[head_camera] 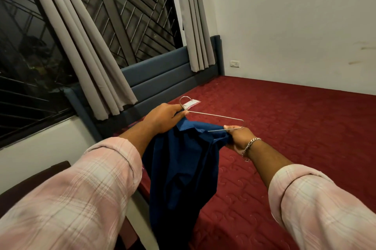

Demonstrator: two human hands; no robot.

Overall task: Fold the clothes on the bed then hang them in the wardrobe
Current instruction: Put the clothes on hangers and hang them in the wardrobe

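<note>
Head view: left hand (162,116) pinches the wire hanger (215,115) at its neck, just below the hook. Right hand (237,136) grips the hanger's far end together with the blue garment (183,168). Garment hangs from the hanger, above the edge of the red bed (295,127). Grey curtains (95,56) behind.

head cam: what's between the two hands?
In the head view, the metal hanger and the bunched top of the blue garment span from left hand to right hand; both grip them.
</note>
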